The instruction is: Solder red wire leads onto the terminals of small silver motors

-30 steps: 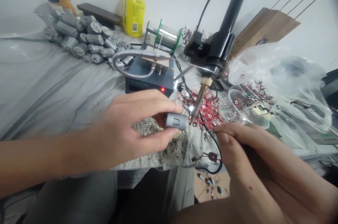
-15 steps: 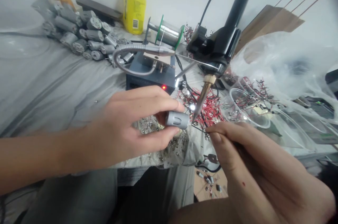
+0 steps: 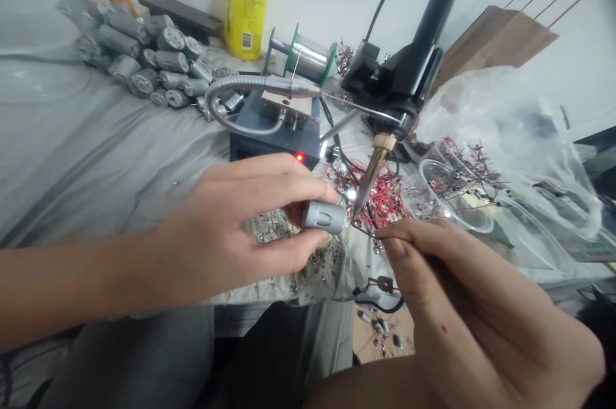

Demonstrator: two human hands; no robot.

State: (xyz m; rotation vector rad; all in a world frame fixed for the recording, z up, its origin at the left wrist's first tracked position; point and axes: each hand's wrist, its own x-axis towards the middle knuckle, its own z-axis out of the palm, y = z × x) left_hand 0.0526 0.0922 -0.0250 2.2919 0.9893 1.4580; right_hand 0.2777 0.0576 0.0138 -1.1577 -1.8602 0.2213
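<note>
Between the thumb and fingers of my left hand [image 3: 260,216] is a small grey cylindrical motor [image 3: 324,217], lying sideways with its end toward the soldering iron tip. My right hand [image 3: 462,293] pinches a thin dark wire [image 3: 364,231] whose far end reaches up to the tip. The soldering iron [image 3: 370,178] hangs from a black stand [image 3: 423,69], tip down, just right of the motor. Whether the wire touches the motor's end is too small to tell.
Behind my hands stand a blue solder feeder box [image 3: 250,120] and a solder spool [image 3: 309,61]. Grey motors [image 3: 144,81] are piled at the back left, beside a yellow bottle [image 3: 244,11]. Red wires [image 3: 387,200] lie behind the iron; plastic cups [image 3: 433,184] are at right.
The wire in my right hand now bends up to the iron tip, and my right fingers have shifted slightly upward. My left hand holds the motor in nearly the same place.
</note>
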